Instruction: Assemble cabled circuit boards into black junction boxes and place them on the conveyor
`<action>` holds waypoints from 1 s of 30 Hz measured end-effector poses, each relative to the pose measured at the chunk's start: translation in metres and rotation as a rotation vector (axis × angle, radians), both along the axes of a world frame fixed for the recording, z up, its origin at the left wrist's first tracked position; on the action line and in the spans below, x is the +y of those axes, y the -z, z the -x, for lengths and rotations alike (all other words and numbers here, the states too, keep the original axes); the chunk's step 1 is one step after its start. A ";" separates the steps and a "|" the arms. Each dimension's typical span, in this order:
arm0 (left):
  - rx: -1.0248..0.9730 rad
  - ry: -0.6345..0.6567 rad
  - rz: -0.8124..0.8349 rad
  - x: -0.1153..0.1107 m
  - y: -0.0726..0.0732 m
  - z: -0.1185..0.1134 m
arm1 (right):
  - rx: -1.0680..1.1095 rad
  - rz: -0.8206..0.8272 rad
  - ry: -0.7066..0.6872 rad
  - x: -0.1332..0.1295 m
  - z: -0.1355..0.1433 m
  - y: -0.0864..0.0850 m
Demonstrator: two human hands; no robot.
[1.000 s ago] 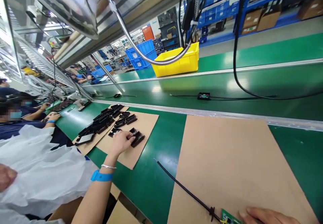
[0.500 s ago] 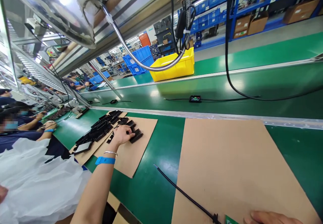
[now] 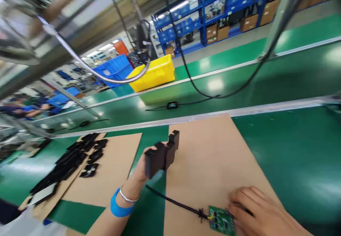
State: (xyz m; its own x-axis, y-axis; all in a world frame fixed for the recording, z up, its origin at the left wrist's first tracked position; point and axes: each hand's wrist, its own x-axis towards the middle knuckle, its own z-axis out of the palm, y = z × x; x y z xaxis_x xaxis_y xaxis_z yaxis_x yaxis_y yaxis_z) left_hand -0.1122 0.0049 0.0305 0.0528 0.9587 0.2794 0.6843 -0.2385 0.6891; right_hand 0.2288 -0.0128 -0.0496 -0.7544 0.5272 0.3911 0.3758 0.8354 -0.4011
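Observation:
My left hand [image 3: 141, 166] is raised over the bench, closed around black plastic housings [image 3: 156, 158] that stand up in a stepped row. Part of its fingers is hidden behind them. A green circuit board [image 3: 221, 221] lies on the right cardboard sheet, with a black cable [image 3: 177, 203] running from its left side. My right hand [image 3: 257, 211] rests at the board's right edge, fingers curled and slightly blurred. Something dark shows between those fingers, but I cannot make out what it is.
More black housings [image 3: 65, 161] lie on cardboard [image 3: 117, 158] at the left. Behind the bench [image 3: 287, 147], a small board with cables [image 3: 172, 105] lies on the green belt. A yellow bin [image 3: 153, 74] stands farther back. A black cable [image 3: 186, 65] hangs in front.
My left hand has lifted black housings from the left cardboard and carried them right. The view has swung right, and more of my right hand and the circuit board shows. My right fingers are now curled.

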 end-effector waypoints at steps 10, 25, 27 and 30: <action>0.230 0.290 0.018 0.018 0.020 -0.123 | -0.207 0.333 -0.047 -0.003 -0.018 -0.044; 0.242 0.233 0.319 -0.025 0.004 -0.141 | -0.277 0.026 0.411 0.008 0.024 -0.077; 0.221 0.191 0.371 -0.015 -0.002 -0.141 | -0.342 -0.108 0.457 0.003 0.034 -0.081; 0.140 0.200 0.484 -0.003 -0.008 -0.135 | -0.375 -0.170 0.356 0.006 0.034 -0.086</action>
